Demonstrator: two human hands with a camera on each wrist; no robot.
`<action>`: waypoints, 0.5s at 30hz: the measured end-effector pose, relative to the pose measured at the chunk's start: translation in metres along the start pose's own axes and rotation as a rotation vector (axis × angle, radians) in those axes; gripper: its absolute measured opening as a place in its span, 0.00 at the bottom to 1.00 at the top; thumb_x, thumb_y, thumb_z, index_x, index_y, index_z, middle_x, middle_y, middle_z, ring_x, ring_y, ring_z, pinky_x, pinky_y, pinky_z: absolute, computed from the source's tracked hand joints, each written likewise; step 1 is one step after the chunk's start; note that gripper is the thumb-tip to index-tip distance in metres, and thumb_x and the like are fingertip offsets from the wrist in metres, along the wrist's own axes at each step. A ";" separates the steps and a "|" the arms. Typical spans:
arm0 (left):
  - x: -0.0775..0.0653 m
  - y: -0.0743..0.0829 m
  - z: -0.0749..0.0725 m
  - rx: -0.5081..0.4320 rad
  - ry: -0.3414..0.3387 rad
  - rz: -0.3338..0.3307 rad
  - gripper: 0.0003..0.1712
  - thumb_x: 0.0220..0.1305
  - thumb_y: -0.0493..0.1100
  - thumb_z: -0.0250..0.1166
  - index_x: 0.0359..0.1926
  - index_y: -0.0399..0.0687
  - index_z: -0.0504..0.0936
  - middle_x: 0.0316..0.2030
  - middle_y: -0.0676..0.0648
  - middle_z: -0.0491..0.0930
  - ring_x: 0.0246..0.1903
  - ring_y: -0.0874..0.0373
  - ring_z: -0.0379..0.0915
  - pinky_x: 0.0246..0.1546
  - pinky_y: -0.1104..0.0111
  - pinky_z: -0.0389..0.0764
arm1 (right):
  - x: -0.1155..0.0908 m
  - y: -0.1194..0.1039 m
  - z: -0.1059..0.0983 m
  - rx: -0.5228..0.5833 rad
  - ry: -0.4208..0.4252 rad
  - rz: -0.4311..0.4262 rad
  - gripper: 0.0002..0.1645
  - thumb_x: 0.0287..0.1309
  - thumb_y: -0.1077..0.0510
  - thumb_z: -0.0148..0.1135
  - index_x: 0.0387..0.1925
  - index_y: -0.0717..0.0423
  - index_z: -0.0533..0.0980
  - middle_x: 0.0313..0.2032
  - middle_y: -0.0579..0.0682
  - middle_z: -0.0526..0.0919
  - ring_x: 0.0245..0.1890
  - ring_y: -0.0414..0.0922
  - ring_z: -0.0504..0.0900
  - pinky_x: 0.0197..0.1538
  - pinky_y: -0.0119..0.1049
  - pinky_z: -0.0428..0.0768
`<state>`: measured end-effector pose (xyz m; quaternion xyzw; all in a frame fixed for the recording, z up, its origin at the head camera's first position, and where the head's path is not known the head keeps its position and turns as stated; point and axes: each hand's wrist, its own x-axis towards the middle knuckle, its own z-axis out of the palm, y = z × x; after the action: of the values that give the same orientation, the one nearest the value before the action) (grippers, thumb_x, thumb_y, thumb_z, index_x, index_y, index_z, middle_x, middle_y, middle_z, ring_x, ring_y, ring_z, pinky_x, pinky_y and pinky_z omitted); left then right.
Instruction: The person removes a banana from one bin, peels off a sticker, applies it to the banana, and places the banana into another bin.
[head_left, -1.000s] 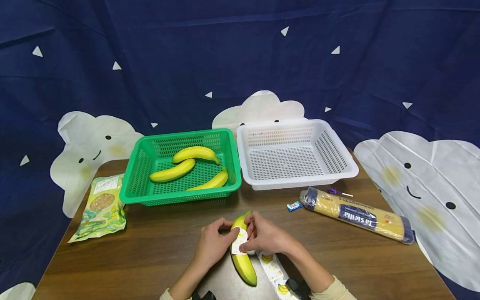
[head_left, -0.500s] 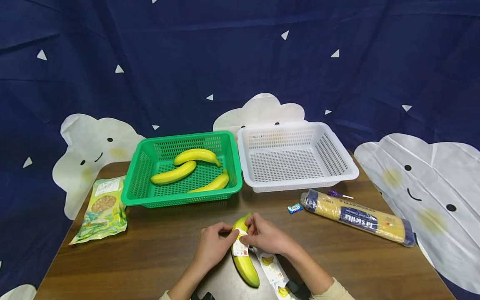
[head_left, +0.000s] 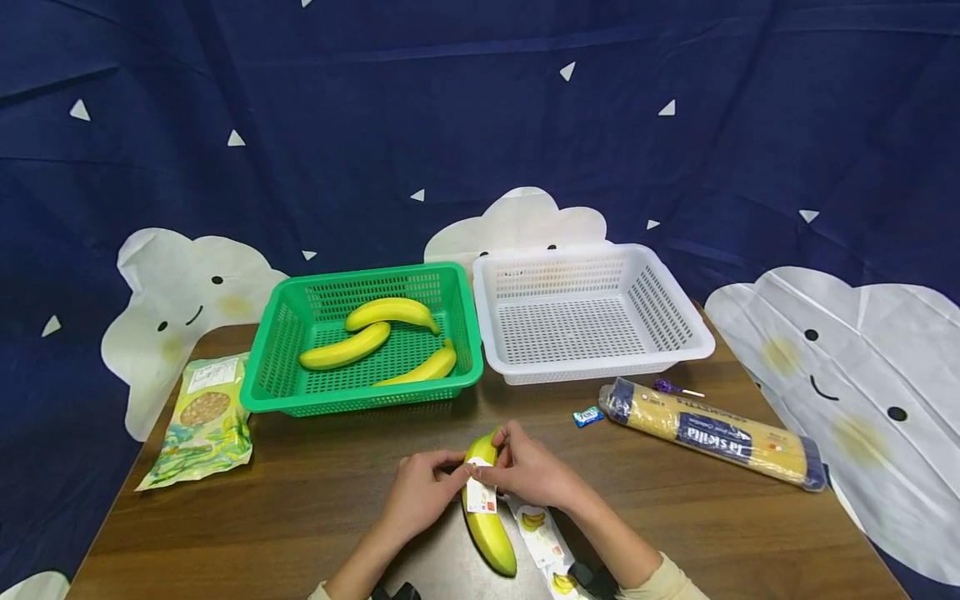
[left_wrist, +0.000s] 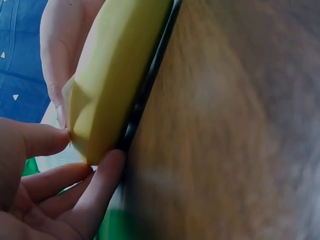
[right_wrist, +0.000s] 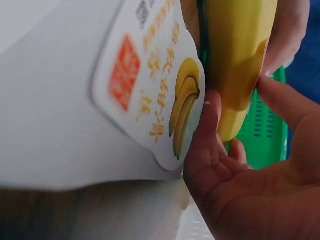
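On the table in front, a yellow banana (head_left: pixel 491 537) lies with its stem end pointing away, and a white printed label (head_left: pixel 480 497) sits across its upper half. My left hand (head_left: pixel 422 493) grips it from the left, thumb on the label's edge and fingers along the side. From the right, my right hand (head_left: pixel 536 471) holds the banana near the stem, its thumb pressing on the label close to the left thumb. The left wrist view shows fingers around the banana (left_wrist: pixel 112 75). A strip of banana stickers (head_left: pixel 542 542) lies under the right forearm.
Several bananas lie about, some in the green basket (head_left: pixel 363 407) at back left. Beside it stands a white basket (head_left: pixel 592 367). A spaghetti pack (head_left: pixel 716 433), a small blue candy (head_left: pixel 588 417) and a purple lollipop (head_left: pixel 666 386) are on the right; a green-yellow bag (head_left: pixel 202 429) on the left.
My right thumb has slid upward along the label from its lower part to beside the left thumb. The left hand stays in about the same place on the banana.
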<state>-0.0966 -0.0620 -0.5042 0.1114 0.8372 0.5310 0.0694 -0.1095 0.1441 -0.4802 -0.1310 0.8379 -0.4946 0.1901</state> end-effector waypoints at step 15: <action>0.024 0.043 -0.043 0.231 0.148 0.436 0.04 0.63 0.43 0.65 0.38 0.55 0.85 0.30 0.63 0.78 0.25 0.66 0.72 0.27 0.73 0.76 | 0.001 0.001 -0.001 -0.023 -0.012 -0.015 0.41 0.57 0.45 0.66 0.67 0.52 0.61 0.21 0.50 0.80 0.20 0.46 0.79 0.26 0.41 0.77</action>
<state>-0.1256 -0.0757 -0.4469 0.2573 0.8513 0.4409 -0.1216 -0.1111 0.1447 -0.4814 -0.1423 0.8413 -0.4857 0.1898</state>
